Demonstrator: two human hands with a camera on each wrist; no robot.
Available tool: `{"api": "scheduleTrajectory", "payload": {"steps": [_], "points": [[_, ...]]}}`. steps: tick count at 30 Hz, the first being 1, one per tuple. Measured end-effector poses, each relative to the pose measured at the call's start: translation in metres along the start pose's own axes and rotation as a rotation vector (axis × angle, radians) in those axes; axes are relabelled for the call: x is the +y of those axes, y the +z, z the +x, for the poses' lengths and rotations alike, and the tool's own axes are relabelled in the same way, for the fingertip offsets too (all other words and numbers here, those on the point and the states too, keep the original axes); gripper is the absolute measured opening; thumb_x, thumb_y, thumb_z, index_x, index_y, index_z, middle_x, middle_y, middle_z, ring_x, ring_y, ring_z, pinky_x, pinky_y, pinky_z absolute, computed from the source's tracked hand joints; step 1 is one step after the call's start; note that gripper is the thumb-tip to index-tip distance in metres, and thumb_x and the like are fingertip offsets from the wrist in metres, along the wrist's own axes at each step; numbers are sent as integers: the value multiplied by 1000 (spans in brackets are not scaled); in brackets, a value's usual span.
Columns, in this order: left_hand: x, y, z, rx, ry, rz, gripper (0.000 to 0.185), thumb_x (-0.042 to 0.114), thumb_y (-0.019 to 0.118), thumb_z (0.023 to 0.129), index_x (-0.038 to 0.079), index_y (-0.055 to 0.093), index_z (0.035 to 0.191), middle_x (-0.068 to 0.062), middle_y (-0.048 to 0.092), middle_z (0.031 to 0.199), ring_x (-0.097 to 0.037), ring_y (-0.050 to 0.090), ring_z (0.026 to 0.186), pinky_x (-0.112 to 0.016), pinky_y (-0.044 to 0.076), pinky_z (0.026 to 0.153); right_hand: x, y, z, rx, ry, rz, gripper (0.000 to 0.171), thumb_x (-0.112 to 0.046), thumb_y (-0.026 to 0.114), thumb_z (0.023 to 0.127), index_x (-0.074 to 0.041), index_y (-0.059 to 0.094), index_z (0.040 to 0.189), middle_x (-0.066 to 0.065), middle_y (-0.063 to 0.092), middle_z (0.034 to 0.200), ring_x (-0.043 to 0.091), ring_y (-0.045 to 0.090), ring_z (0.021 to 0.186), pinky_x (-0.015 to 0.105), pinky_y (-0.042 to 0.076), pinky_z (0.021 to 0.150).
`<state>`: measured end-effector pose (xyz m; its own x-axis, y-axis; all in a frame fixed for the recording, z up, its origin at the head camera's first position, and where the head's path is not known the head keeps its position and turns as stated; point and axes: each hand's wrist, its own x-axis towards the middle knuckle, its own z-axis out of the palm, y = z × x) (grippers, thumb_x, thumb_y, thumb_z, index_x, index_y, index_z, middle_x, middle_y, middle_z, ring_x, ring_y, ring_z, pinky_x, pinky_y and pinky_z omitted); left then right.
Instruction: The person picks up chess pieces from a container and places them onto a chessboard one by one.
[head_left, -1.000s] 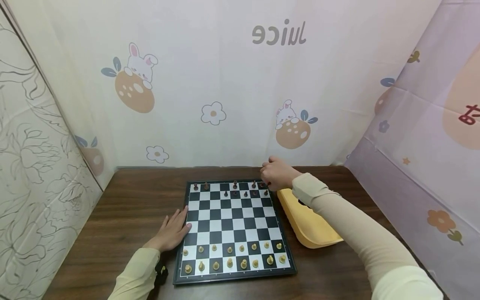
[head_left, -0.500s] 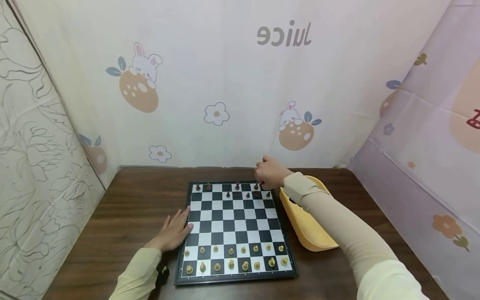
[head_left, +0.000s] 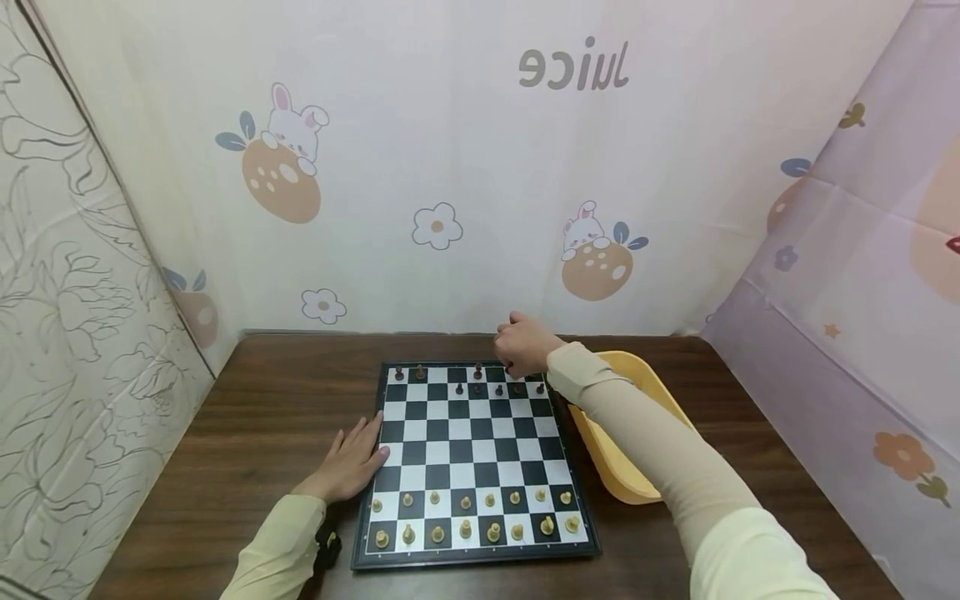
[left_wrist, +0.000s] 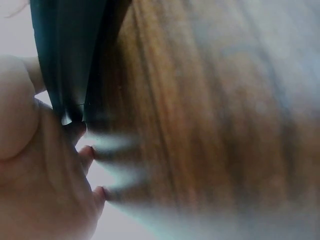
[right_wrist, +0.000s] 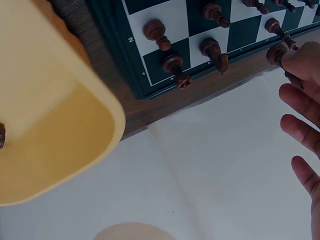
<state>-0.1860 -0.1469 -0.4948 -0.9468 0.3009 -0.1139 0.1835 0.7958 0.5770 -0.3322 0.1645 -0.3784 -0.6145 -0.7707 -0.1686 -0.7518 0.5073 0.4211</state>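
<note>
A black-and-white chessboard [head_left: 448, 428] lies on the table. My left hand [head_left: 347, 464] rests with spread, fairly straight fingers along its left edge; in the left wrist view the palm [left_wrist: 45, 185] shows beside the board's dark side. Over the far row, my right hand [head_left: 525, 347] pinches a dark red-brown chess piece [right_wrist: 276, 54] between thumb and index finger, the other fingers spread apart. The piece's top is partly covered by the thumb. Near it on the far rows stand a dark knight [right_wrist: 214, 53], a rook [right_wrist: 175, 69] and a pawn [right_wrist: 156, 33].
Right of the board stands a yellow tray [head_left: 628, 487], partly under the right forearm; a dark piece [right_wrist: 1, 135] shows inside it. Several light yellow chess pieces [head_left: 466, 529] fill the two near rows. A curtain [head_left: 442, 283] hangs behind the table.
My right hand has moved left along the board's far edge, from the right corner inward, uncovering more of the tray. The left hand has stayed at the board's left edge.
</note>
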Motion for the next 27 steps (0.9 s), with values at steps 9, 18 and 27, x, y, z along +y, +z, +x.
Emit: {"api": "scheduleTrajectory", "payload": {"steps": [9, 18, 27], "points": [[0, 0, 1, 6, 6, -3, 63, 30, 41, 102, -2, 16, 151, -21, 21, 154, -40, 11, 142, -59, 0, 111, -2, 0, 13, -28, 24, 17, 19, -22, 77, 73, -23, 65, 59, -12, 60, 66, 14, 53, 74, 34, 38, 73], [-3, 0, -1, 12, -8, 0, 63, 30, 41, 102, -2, 17, 151, -22, 22, 154, -40, 12, 142, -59, 1, 111, -4, 3, 24, -32, 50, 23, 17, -23, 79, 73, -24, 67, 61, -13, 60, 65, 12, 54, 74, 33, 38, 72], [-1, 0, 0, 10, 1, -2, 62, 31, 39, 102, -1, 18, 151, -21, 24, 153, -39, 13, 142, -58, 1, 111, -4, 17, 31, -44, 56, 11, 17, -26, 79, 73, -24, 67, 61, -14, 59, 63, 11, 53, 71, 32, 37, 70]]}}
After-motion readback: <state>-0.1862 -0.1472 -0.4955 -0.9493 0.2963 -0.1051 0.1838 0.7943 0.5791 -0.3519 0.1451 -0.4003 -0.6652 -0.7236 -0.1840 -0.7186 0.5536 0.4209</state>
